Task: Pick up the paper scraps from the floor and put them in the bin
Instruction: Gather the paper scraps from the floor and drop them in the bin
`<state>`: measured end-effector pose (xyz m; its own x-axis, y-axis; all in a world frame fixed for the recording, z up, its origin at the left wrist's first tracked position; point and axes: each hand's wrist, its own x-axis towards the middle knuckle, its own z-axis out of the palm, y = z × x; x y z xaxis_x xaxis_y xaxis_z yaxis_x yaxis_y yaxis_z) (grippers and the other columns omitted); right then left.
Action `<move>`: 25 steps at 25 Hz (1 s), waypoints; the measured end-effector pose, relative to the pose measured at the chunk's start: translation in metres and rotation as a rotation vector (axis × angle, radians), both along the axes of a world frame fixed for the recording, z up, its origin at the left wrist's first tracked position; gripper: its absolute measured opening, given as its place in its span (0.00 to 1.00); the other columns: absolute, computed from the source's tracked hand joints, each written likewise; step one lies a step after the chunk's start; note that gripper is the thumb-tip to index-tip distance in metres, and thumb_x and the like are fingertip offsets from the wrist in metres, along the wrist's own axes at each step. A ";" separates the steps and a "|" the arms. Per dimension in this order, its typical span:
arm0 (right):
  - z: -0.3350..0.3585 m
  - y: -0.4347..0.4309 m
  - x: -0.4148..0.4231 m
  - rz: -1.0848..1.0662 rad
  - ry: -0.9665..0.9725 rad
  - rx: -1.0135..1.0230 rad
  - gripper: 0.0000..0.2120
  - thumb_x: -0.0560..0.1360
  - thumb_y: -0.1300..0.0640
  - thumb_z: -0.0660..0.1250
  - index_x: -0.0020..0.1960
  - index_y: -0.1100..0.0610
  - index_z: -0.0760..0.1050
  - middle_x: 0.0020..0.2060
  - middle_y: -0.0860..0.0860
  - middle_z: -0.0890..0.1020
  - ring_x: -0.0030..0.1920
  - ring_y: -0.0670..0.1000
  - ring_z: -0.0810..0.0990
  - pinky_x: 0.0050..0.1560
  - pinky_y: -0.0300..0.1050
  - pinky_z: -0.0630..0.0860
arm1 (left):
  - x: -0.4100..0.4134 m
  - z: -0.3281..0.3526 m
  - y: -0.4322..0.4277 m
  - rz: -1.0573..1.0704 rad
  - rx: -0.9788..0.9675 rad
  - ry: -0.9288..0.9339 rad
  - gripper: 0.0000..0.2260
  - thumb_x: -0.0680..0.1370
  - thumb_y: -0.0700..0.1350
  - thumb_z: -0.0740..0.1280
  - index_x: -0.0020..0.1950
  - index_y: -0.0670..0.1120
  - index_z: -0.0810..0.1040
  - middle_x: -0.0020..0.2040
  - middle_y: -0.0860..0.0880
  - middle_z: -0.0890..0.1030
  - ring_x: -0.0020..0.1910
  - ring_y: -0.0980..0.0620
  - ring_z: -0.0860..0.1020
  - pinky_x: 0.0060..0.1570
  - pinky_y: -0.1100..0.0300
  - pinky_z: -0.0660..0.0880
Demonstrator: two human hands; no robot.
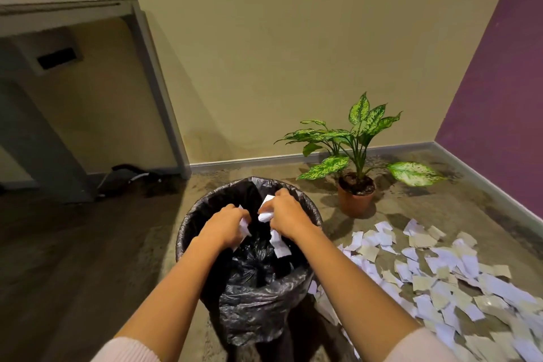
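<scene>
Both hands are over the mouth of the bin, the left hand bunched around a few white scraps and the right hand clutching a crumpled wad, with one strip hanging or dropping just below it into the black liner. This handful looks about to go in, but the job seems far from finished: a broad spread of paper scraps covers the floor to the right of the bin, some touching its base. A potted plant stands beyond the pile, near the wall, and may crowd reaches at that far edge. A grey worktop stands well apart on the left.
</scene>
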<state>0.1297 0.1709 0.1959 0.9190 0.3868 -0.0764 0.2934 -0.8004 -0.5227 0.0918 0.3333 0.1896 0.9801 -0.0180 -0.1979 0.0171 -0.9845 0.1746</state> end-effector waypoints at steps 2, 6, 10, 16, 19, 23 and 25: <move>-0.009 0.006 0.000 0.059 0.050 -0.092 0.20 0.75 0.64 0.65 0.63 0.48 0.78 0.67 0.58 0.65 0.67 0.63 0.68 0.66 0.55 0.70 | 0.001 -0.009 0.006 0.003 0.018 0.043 0.18 0.74 0.42 0.68 0.62 0.57 0.78 0.59 0.46 0.72 0.59 0.43 0.75 0.55 0.53 0.72; -0.014 0.010 0.002 0.124 0.167 -0.191 0.27 0.74 0.64 0.68 0.69 0.44 0.72 0.73 0.61 0.59 0.72 0.65 0.62 0.68 0.58 0.69 | 0.002 -0.013 0.011 0.014 0.045 0.083 0.17 0.75 0.43 0.69 0.60 0.60 0.79 0.58 0.48 0.71 0.58 0.46 0.76 0.54 0.53 0.75; -0.008 0.005 0.000 0.142 0.187 -0.157 0.31 0.73 0.56 0.72 0.72 0.42 0.67 0.74 0.60 0.58 0.75 0.63 0.57 0.72 0.59 0.63 | 0.003 -0.008 0.003 0.026 0.090 0.058 0.20 0.75 0.43 0.68 0.65 0.57 0.76 0.61 0.47 0.71 0.61 0.44 0.76 0.57 0.50 0.76; 0.023 -0.021 -0.011 0.131 0.129 0.107 0.23 0.78 0.54 0.64 0.72 0.46 0.68 0.74 0.56 0.65 0.75 0.57 0.63 0.74 0.52 0.62 | 0.001 0.021 -0.025 0.046 0.121 -0.031 0.19 0.77 0.47 0.65 0.68 0.54 0.73 0.62 0.45 0.72 0.62 0.42 0.75 0.57 0.47 0.76; 0.045 -0.046 -0.021 0.047 0.001 0.257 0.19 0.77 0.58 0.64 0.68 0.50 0.74 0.66 0.54 0.77 0.66 0.55 0.74 0.66 0.47 0.69 | -0.004 0.040 -0.047 0.038 0.124 -0.127 0.16 0.77 0.47 0.64 0.64 0.53 0.75 0.60 0.46 0.74 0.60 0.42 0.76 0.53 0.47 0.76; 0.060 -0.091 -0.030 -0.045 -0.099 0.333 0.18 0.76 0.59 0.65 0.65 0.51 0.75 0.63 0.56 0.77 0.65 0.57 0.73 0.67 0.51 0.70 | -0.009 0.059 -0.099 -0.021 0.061 -0.334 0.18 0.76 0.48 0.64 0.67 0.51 0.73 0.61 0.45 0.75 0.60 0.42 0.76 0.52 0.47 0.76; 0.058 -0.119 -0.034 -0.075 -0.119 0.318 0.19 0.75 0.59 0.66 0.65 0.49 0.75 0.63 0.56 0.76 0.65 0.56 0.73 0.67 0.53 0.71 | -0.009 0.061 -0.132 -0.071 0.002 -0.421 0.18 0.76 0.47 0.63 0.66 0.51 0.74 0.60 0.46 0.76 0.60 0.42 0.76 0.50 0.48 0.76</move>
<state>0.0955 0.0521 0.2534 0.9408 0.3053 0.1470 0.3143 -0.6243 -0.7152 0.0833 0.2012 0.2510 0.9717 -0.0888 0.2188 -0.1234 -0.9809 0.1501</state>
